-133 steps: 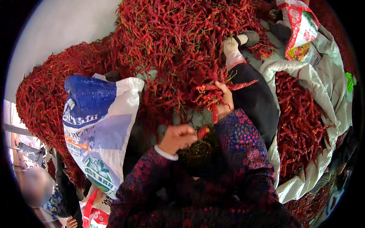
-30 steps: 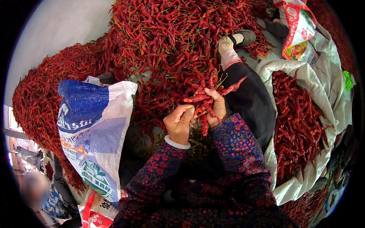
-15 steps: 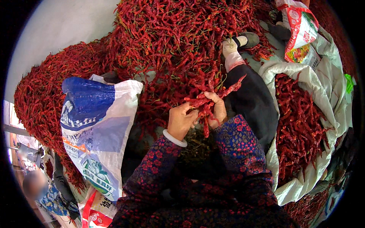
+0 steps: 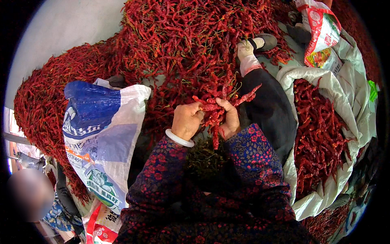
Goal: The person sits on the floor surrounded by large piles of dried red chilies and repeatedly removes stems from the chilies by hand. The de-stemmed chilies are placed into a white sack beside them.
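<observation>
A bunch of chillies (image 4: 214, 109) is clamped in both grips, left hand (image 4: 187, 120) and right hand (image 4: 230, 118) (fingers curled shut), just before the heap (image 4: 183, 40), beside a sack (image 4: 101, 134).

A bunch of dried red chili peppers (image 4: 217, 110) sits clamped between the left hand (image 4: 187, 120) and the right hand (image 4: 228, 120). The wrinkled, slender pods fan out up and rightward above the right hand, and a few dangle below between the two wrists.
</observation>
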`<state>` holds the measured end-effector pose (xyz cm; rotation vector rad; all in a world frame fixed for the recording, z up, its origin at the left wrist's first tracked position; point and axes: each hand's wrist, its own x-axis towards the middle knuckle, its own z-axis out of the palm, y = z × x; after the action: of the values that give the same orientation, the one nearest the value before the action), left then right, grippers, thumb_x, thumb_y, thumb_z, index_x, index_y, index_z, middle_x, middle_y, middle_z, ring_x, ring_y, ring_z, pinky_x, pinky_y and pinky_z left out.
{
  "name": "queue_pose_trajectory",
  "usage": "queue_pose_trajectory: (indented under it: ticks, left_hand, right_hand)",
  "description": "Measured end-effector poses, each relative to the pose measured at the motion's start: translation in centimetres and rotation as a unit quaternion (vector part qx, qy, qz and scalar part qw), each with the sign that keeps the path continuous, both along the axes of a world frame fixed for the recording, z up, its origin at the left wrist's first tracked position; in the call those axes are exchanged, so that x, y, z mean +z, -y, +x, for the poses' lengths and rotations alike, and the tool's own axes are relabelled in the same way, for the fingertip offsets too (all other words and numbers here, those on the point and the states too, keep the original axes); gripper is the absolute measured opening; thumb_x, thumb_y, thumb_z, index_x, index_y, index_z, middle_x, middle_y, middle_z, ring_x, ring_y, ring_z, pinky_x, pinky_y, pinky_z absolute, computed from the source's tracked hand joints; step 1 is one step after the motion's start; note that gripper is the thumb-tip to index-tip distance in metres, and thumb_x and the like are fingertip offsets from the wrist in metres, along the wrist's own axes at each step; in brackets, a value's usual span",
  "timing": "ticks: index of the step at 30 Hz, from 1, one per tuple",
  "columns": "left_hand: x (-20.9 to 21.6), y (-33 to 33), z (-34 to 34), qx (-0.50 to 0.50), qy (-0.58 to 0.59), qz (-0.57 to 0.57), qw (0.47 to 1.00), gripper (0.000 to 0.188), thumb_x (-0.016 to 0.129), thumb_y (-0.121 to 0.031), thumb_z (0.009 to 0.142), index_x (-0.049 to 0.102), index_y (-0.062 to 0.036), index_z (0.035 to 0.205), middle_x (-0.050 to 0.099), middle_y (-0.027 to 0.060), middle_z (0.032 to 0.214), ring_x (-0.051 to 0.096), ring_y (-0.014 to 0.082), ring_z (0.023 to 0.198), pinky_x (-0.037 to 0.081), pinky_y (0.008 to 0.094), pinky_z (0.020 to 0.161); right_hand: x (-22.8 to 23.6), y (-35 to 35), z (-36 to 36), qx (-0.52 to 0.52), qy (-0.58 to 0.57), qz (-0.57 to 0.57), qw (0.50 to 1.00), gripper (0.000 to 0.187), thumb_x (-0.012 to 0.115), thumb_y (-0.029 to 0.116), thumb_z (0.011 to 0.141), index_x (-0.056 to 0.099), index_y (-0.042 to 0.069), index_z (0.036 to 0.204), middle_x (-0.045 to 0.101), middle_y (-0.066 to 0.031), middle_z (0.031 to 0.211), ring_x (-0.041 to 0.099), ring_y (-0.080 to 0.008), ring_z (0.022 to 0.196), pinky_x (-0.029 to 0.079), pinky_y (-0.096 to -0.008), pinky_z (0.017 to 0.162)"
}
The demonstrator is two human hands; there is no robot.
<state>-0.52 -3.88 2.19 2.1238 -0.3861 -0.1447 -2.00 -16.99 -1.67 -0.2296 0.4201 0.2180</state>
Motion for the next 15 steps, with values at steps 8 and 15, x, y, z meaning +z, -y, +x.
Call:
queue_pose_trajectory:
  ticks: [8,15]
  left_hand:
    - [-0.1,0.3,0.1,-0.058,-0.074,0.083,0.992,0.017,0.051,-0.005,0.074,0.057,0.0007,0.088,0.052,0.0061,0.053,0.048,0.0121,0.038,0.039,0.0256,0.039]
    - [-0.5,0.4,0.2,-0.081,0.066,0.152,0.983,0.012,0.052,-0.008,0.068,0.054,0.0018,0.075,0.054,0.0212,0.064,0.054,0.0376,0.062,0.044,0.0445,0.056]
  right_hand:
    - [-1.2,0.1,0.0,-0.034,0.014,-0.024,0.999,0.014,0.060,0.009,0.071,0.059,0.004,0.084,0.061,-0.0065,0.086,0.057,-0.0195,0.078,0.045,-0.0342,0.075]
    - [-2.5,-0.2,0.2,-0.029,-0.006,-0.088,0.996,0.011,0.061,0.007,0.069,0.061,0.003,0.079,0.060,-0.0051,0.082,0.055,-0.0169,0.076,0.043,-0.0325,0.073]
